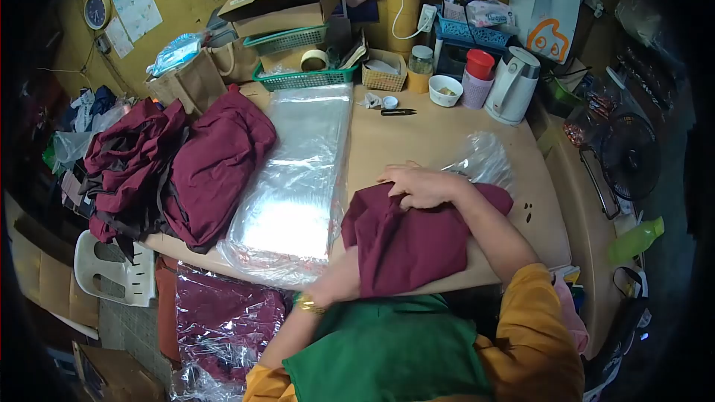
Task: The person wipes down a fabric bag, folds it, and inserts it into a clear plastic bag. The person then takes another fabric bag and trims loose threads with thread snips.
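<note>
Maroon cloth (pixel 424 242) is lying right of centre in the frame, at the worktop (pixel 387 141)'s near edge: matte, partly folded, creasing softly, one end sticking out past the right forearm. Right hand (pixel 418 186) is resting on its top edge, fingers bending over the fabric; can't tell if they're pinching it. Left hand (pixel 345 274) is mostly hiding behind the cloth's left side; can't tell its fingers' state. Crumpled clear plastic (pixel 484 160) is sitting just beyond. Tan worktop is also carrying clear plastic bags (pixel 298 149) at centre left, more maroon fabric (pixel 216 171) heaping farther left. Green basket (pixel 305 78), white bowl (pixel 445 91) and white kettle (pixel 514 85) are lining the back. Clock (pixel 97 11) is hanging on the yellowish wall (pixel 186 0), upper left; white plastic chair (pixel 112 268) is standing lower left.
</note>
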`<state>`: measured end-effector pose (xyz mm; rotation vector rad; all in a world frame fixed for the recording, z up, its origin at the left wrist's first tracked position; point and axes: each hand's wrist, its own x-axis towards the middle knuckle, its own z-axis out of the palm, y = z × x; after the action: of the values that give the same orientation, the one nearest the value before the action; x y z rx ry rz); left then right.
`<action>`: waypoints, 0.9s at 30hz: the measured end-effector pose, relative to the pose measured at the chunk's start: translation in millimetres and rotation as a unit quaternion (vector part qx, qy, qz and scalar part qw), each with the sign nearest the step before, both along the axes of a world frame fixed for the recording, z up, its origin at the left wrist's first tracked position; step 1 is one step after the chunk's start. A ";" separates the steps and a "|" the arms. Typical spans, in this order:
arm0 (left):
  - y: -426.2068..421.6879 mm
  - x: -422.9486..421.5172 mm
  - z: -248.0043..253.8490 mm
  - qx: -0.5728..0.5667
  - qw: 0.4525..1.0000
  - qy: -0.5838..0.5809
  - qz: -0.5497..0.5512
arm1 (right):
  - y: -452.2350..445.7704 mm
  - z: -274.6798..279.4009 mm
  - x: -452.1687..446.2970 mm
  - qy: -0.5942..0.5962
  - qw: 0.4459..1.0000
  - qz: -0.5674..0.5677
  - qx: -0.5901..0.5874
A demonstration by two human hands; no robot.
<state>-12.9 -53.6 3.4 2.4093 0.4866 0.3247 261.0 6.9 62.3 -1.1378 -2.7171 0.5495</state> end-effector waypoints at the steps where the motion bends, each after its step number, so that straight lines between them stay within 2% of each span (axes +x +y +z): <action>1: 15.3 -24.4 11.2 0.044 0.996 0.076 -0.019 | 2.2 -5.7 9.2 0.019 0.999 -0.021 -0.015; 3: 14.4 -69.6 41.7 0.054 0.992 0.026 0.107 | 2.4 -9.9 25.8 0.038 0.998 -0.041 -0.032; 5: 13.2 -100.3 76.4 -0.098 0.958 0.040 0.266 | 1.7 -13.0 39.9 0.078 0.984 -0.097 -0.124; 7: 25.5 -145.1 55.1 0.062 0.927 -0.079 0.361 | 1.7 -20.2 54.8 0.075 0.978 -0.115 -0.154; 10: 41.2 -178.9 58.5 0.162 0.848 -0.192 0.467 | 4.7 -20.0 62.4 0.129 0.968 -0.118 -0.182; 11: 46.2 -179.9 64.7 0.194 0.811 -0.233 0.500 | 9.2 -19.5 58.1 0.096 0.973 -0.098 -0.184; 12: 47.3 -176.3 71.7 0.160 0.773 -0.278 0.548 | 12.8 -19.5 52.2 0.065 0.977 -0.078 -0.186; 13: 55.7 -182.7 68.7 0.143 0.761 -0.290 0.563 | 16.6 -20.7 43.5 0.065 0.977 -0.078 -0.186; 15: 70.5 -175.3 64.9 0.120 0.767 -0.303 0.552 | 26.0 -27.2 27.8 -0.008 0.988 -0.034 -0.153; 16: 79.5 -159.5 65.3 0.126 0.762 -0.364 0.521 | 29.3 -38.5 26.6 0.025 0.998 -0.017 -0.049; 17: 83.7 -144.6 71.4 0.180 0.758 -0.371 0.505 | 30.7 -31.3 25.1 0.025 0.998 -0.013 -0.048; 19: 70.5 -102.7 94.8 0.335 0.734 -0.387 0.447 | 29.4 -5.5 23.0 -0.061 0.961 -0.121 -0.243; 20: 58.7 -88.8 99.7 0.412 0.747 -0.336 0.399 | 21.1 -3.3 36.9 -0.020 0.981 -0.108 -0.157; 21: 46.8 -78.1 99.5 0.485 0.751 -0.283 0.348 | 13.7 0.3 56.4 -0.011 0.984 -0.131 -0.122; 22: 40.8 -69.7 84.3 0.447 0.794 -0.271 0.310 | 6.5 5.6 79.7 -0.004 0.985 -0.153 -0.085; 23: 35.1 -63.9 64.0 0.407 0.834 -0.258 0.270 | -12.7 8.0 103.9 0.105 0.966 -0.226 -0.072; 25: 16.3 -58.6 38.8 0.232 0.941 -0.103 0.222 | -51.3 33.6 138.5 0.093 0.916 -0.389 -0.041; 26: 7.9 -60.3 32.5 0.187 0.957 -0.078 0.206 | -70.9 37.3 152.1 0.206 0.880 -0.426 -0.048; 27: 0.1 -62.1 26.7 0.139 0.971 -0.052 0.189 | -87.2 46.9 158.8 0.234 0.869 -0.436 -0.008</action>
<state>-75.0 -53.5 30.1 2.5394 0.9060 0.7222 419.8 -80.3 109.2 -1.7627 -1.5596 0.5774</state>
